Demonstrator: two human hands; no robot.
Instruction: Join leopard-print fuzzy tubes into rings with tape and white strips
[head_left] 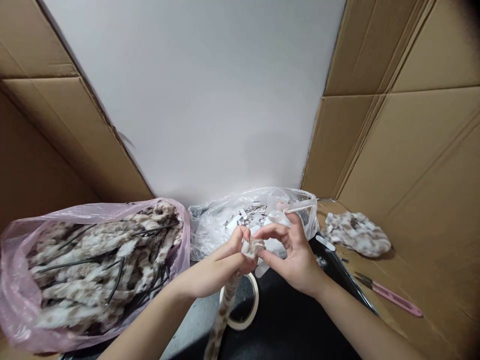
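A long furry strip [222,320], white with brown spots, hangs down over the black surface. Its upper end is wrapped in the fingers of my left hand [228,265], with the thumb on top. My right hand [290,252] pinches the same furry end from the right, thumb below and index finger above. The two hands nearly meet there. A roll of cream tape [256,300] lies flat behind the strip, partly covered by it. Just beyond my hands, a clear plastic bag [210,230] holds white and dark small pieces.
At the left, a pink plastic bag [186,245] holds furry strips with black cords. A furry bundle [358,234] lies at the right on cardboard, with pink-handled snips [397,298] nearer. Cardboard walls [423,165] flank a white panel [210,100]. The tray's dark edge [352,282] runs beside my right forearm.
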